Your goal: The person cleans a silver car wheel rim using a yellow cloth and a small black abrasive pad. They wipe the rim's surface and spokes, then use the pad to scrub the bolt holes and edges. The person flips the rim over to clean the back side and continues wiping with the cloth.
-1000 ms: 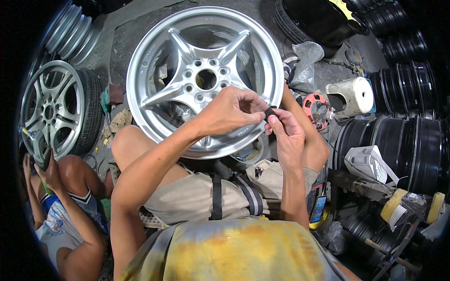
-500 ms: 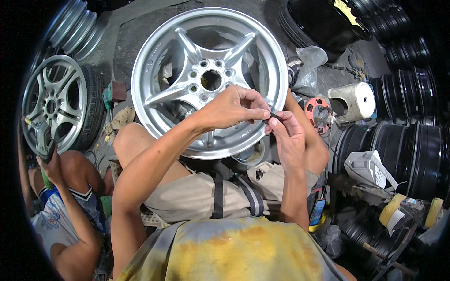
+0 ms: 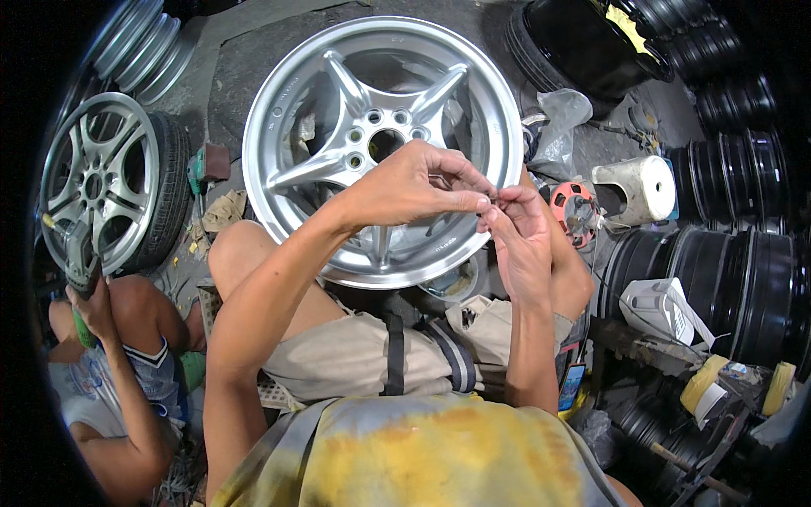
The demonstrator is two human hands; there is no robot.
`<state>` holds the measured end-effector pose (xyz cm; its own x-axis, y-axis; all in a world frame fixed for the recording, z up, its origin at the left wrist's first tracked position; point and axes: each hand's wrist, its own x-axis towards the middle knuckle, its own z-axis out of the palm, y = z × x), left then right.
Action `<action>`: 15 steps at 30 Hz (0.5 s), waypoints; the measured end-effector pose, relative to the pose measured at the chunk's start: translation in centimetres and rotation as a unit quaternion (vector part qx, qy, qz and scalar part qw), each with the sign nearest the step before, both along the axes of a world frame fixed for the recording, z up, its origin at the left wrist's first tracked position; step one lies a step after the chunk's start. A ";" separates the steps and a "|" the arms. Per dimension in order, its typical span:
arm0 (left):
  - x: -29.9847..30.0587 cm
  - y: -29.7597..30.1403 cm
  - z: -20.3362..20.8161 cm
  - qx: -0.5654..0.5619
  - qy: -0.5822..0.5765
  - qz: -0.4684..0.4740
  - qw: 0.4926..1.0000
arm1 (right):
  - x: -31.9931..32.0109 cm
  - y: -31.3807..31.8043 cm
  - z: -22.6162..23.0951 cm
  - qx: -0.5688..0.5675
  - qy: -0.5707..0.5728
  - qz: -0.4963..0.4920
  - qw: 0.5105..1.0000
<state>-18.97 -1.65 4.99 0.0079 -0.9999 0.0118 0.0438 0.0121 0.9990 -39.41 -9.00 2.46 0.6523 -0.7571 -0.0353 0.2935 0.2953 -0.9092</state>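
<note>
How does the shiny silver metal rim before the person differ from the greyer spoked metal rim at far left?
The shiny silver metal rim looks brighter than the greyer spoked metal rim. The shiny rim has single spokes; the greyer rim's spokes look split. A black rubber tyre shows behind the greyer rim, while the shiny rim has none around it. Both are round and spoked.

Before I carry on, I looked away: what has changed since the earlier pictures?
Against the silver wheel, the left hand has shifted slightly left, now partly covering the centre hole. The dark piece seen between the fingertips is now hidden; whether it was released, I can't tell. The right hand stays close by.
</note>
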 end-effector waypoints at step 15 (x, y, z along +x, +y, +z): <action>12.4 2.0 0.8 -0.083 -0.336 0.371 0.862 | 8.8 -0.3 -2.3 -0.494 0.304 -0.092 0.809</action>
